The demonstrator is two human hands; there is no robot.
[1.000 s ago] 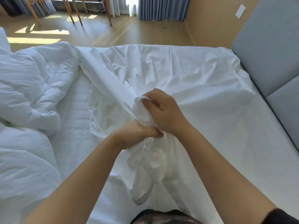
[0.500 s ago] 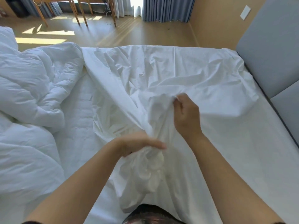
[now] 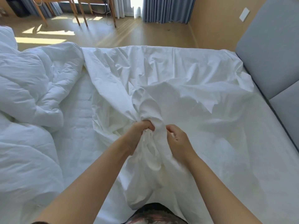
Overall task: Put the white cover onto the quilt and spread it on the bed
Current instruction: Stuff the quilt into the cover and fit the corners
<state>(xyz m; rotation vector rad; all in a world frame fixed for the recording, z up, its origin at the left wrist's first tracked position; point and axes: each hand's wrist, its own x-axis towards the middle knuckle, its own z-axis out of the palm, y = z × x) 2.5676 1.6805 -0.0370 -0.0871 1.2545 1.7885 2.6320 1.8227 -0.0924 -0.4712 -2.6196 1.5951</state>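
Observation:
The white cover [image 3: 186,81] lies wrinkled across the middle and right of the bed [image 3: 77,113]. Part of it is gathered into a bunch at the near edge. My left hand [image 3: 139,131] grips the top of this bunch in a fist. My right hand [image 3: 177,140] is just to the right, its curled fingers pinching the same gathered cloth. The rest of the bunch hangs down between my forearms. The puffy white quilt [image 3: 32,88] is heaped on the bed's left side, apart from both hands.
A grey padded headboard [image 3: 267,54] runs along the bed's right side. Beyond the far edge is wooden floor [image 3: 145,34], with wooden furniture legs [image 3: 77,13] and blue curtains [image 3: 165,8] at the back.
My right hand reached further up the cover, took a fold and drew it back to the left hand. The bunch in the left hand has grown and the cover has shifted toward me.

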